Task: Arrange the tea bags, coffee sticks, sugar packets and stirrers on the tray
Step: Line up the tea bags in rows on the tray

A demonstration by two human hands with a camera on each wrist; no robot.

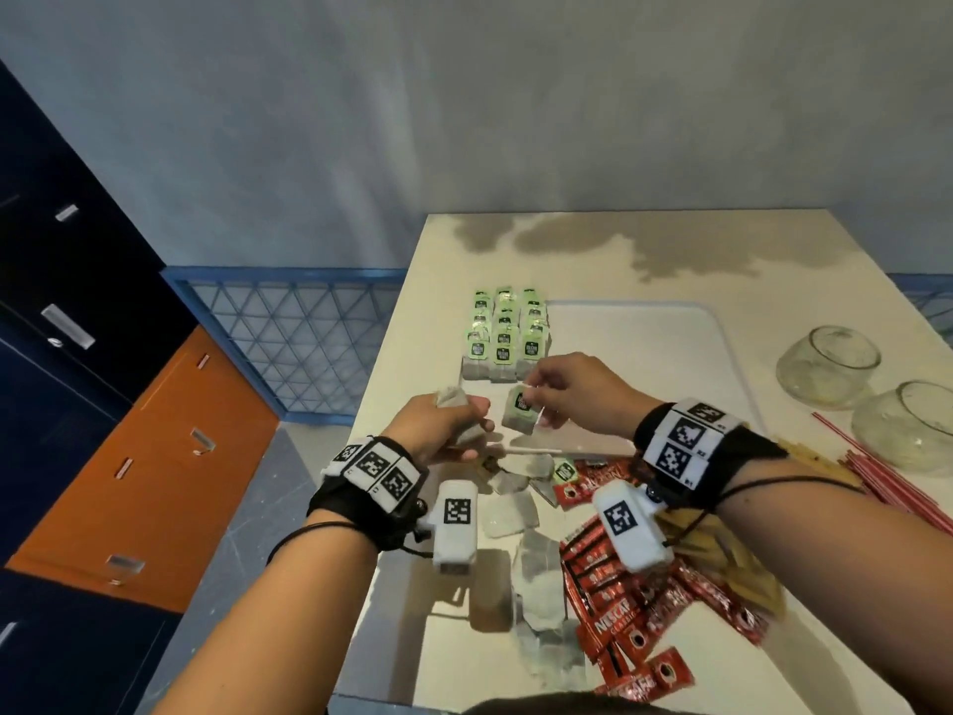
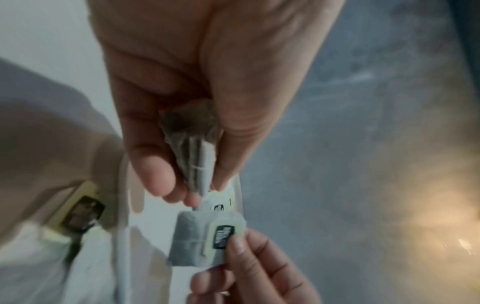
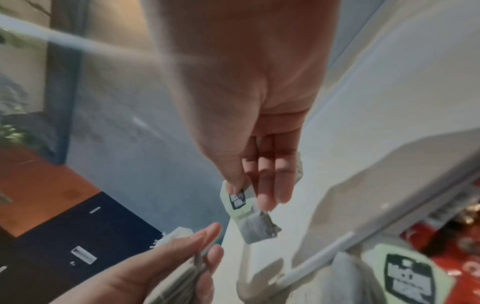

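My right hand [image 1: 554, 392] pinches a grey tea bag [image 1: 521, 412] by its green tag, above the near left corner of the white tray [image 1: 722, 348]. The same tea bag [image 3: 255, 228] hangs below my right fingers [image 3: 270, 185]. My left hand [image 1: 443, 425] grips a small bunch of tea bags [image 2: 193, 148] between thumb and fingers, just left of the right hand. Three rows of tea bags [image 1: 508, 332] lie along the tray's left side. Loose tea bags [image 1: 536, 575], red coffee sticks [image 1: 619, 611], brown sugar packets [image 1: 732, 565] and red stirrers [image 1: 887, 482] lie on the table near me.
Two empty glass bowls [image 1: 830, 366] [image 1: 913, 425] stand at the table's right edge. The table's left edge drops to the floor beside blue and orange cabinets [image 1: 144, 456]. A wall stands behind the table.
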